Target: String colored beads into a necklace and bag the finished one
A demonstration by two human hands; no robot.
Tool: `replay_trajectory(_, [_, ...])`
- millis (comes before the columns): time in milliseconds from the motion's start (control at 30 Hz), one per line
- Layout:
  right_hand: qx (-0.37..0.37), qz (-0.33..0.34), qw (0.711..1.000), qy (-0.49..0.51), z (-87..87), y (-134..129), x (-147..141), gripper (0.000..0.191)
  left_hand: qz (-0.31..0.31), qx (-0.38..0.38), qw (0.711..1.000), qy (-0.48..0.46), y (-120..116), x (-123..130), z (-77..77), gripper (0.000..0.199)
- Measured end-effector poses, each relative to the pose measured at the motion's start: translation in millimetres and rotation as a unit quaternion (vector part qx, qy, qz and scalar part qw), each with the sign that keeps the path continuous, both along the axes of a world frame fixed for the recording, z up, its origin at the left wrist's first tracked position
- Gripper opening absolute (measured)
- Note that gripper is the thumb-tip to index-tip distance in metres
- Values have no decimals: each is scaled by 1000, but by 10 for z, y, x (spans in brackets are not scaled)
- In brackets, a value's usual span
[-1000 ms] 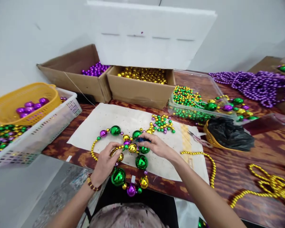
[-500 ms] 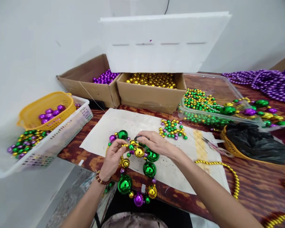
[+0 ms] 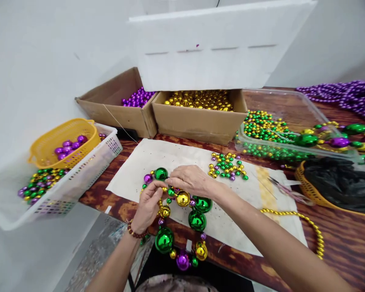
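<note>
A bead garland (image 3: 164, 240) of large and small green, gold and purple balls hangs in a loop over the front edge of the table. My left hand (image 3: 149, 202), with a brown bead bracelet at the wrist, pinches small gold beads at the garland's top left. Close beside it, my right hand (image 3: 190, 179) is closed over the top of the garland, above a large gold ball (image 3: 183, 198); its fingertips meet near the left hand's, and what they grip is too small to make out.
Loose small beads (image 3: 228, 165) lie on the white cloth (image 3: 140, 162). Behind stand a box of gold beads (image 3: 197, 121) and one of purple beads (image 3: 118, 117). A white basket (image 3: 88, 174) is at left; scissors (image 3: 287, 190) and a gold bead strand (image 3: 312, 224) at right.
The view has shifted, so most things sit slightly further right. My right hand has moved closer to my left fingertips, its fingers now reaching over the garland's top left.
</note>
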State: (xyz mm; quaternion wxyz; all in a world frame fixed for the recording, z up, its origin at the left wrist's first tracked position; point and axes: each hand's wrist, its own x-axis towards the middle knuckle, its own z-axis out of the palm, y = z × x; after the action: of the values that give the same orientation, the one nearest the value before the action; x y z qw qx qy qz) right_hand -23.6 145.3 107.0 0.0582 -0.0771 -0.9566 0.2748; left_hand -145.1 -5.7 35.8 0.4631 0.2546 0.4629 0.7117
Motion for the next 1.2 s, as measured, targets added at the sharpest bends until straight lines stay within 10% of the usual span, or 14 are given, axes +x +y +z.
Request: replay_trajectory(1200, [140, 48, 989, 17, 24, 123, -40, 56, -17, -49, 999, -9, 75, -19, -117, 28])
